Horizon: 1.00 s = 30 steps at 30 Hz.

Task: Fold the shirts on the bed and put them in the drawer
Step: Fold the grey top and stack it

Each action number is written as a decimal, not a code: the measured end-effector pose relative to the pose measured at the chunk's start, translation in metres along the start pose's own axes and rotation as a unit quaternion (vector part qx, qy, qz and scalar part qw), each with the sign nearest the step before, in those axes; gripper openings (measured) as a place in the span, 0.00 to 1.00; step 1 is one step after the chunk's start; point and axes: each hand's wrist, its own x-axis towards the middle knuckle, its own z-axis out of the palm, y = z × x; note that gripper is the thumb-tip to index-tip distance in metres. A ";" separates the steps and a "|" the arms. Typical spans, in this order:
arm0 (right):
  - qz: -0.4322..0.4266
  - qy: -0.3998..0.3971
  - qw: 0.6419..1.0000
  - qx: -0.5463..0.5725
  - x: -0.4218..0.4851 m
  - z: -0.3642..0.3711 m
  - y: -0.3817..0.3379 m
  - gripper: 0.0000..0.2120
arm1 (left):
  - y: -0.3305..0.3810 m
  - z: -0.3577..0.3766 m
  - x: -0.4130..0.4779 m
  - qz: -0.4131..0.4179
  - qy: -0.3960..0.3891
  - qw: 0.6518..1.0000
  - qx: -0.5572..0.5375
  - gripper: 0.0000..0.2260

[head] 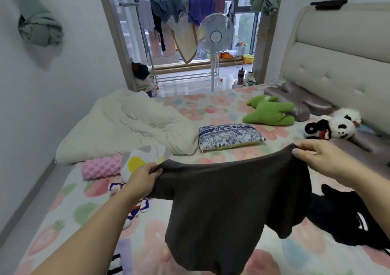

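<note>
A dark brown shirt (223, 207) hangs spread in the air above the bed (211, 106), held by its top edge at both ends. My left hand (142, 178) pinches its left corner. My right hand (325, 158) grips its right corner, a little higher. A black garment (346, 215) lies crumpled on the bed at the right, partly behind the brown shirt. A white garment with a blue and red print (135, 207) lies on the sheet under my left forearm. No drawer is in view.
A cream duvet (126, 125) is bunched at the bed's far left, with a pink pillow (101, 167) and a spotted cushion (143, 158) beside it. A blue patterned pillow (228, 135), green plush (270, 112) and panda plush (335, 127) lie further back. A fan (216, 36) stands beyond.
</note>
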 end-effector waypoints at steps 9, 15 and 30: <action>0.029 -0.005 0.989 0.148 0.051 0.025 0.031 0.10 | 0.006 0.014 0.029 -0.154 0.007 0.893 -0.423 0.07; -0.088 0.075 0.977 0.180 0.089 -0.010 -0.012 0.07 | 0.086 -0.044 0.051 0.097 0.224 0.912 -0.329 0.11; 0.033 -0.159 0.986 -0.034 -0.039 0.095 0.165 0.08 | -0.073 0.123 -0.144 -0.052 0.020 0.995 -0.077 0.13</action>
